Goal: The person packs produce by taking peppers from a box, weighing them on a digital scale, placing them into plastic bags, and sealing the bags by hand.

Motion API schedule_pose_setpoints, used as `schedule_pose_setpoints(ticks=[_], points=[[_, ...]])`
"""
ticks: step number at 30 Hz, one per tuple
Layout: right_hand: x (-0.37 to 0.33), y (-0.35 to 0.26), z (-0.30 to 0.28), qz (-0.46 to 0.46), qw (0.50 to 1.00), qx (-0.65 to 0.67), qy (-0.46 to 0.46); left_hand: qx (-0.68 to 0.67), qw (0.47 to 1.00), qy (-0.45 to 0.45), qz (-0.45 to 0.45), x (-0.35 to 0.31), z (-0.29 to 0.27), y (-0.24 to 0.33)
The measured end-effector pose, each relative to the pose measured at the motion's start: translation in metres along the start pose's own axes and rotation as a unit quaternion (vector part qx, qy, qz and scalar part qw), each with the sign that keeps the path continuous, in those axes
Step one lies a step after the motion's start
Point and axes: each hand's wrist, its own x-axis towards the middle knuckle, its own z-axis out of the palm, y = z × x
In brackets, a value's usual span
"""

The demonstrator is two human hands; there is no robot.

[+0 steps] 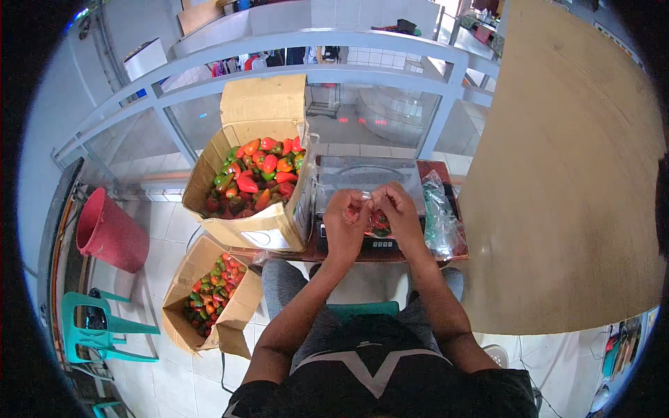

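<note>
1. Your left hand (346, 217) and right hand (396, 207) meet above the tabletop (433, 167), each with a closed grip, fingertips seemingly pinching the gathered top of a clear plastic bag (379, 221).
2. That bag, red and dark green showing through it, sits just below your fingers, over the near part of the scale (376, 171); whether its bottom touches the scale, you cannot tell from here.
3. If either pinch loosens, the mouth could spread and spill peppers; thin, slippery plastic would be the likely cause.
4. Pulling too hard at the neck could split the film.
5. Your wrists pass above the buttons (382, 244) on the scale's near side; letting one sag could press a key.
6. The large cardboard box (275, 233) stands just left of the scale, full of peppers; a swinging left elbow could jolt some out.
7. Loose plastic packaging (442, 219) lies to the right; a careless right forearm could drag it over the near edge.
</note>
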Motion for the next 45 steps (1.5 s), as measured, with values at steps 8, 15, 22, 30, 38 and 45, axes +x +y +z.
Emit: schedule_pose_setpoints(ticks=[8, 15, 22, 30, 38, 45], points=[[-0.005, -0.012, 0.007, 0.099, 0.98, 0.163, 0.049, 0.031, 0.994, 0.071, 0.077, 0.005, 0.003, -0.002], [-0.009, -0.01, 0.016, 0.071, 0.969, 0.201, 0.125, 0.074, 0.987, 0.081, 0.117, 0.002, 0.007, 0.002], [-0.01, -0.002, 0.012, 0.087, 0.979, 0.118, 0.144, 0.027, 0.989, 0.057, 0.133, -0.008, 0.012, 0.003], [-0.004, -0.015, 0.006, 0.04, 0.989, 0.053, 0.135, 0.027, 0.99, 0.0, 0.139, -0.02, 0.012, 0.015], [-0.018, -0.021, 0.011, 0.004, 0.995, -0.049, 0.092, 0.054, 0.987, 0.064, 0.139, -0.01, -0.001, 0.004], [-0.025, -0.021, 0.006, 0.029, 0.999, -0.012, 0.03, 0.02, 0.997, -0.043, 0.064, -0.004, -0.012, 0.001]])
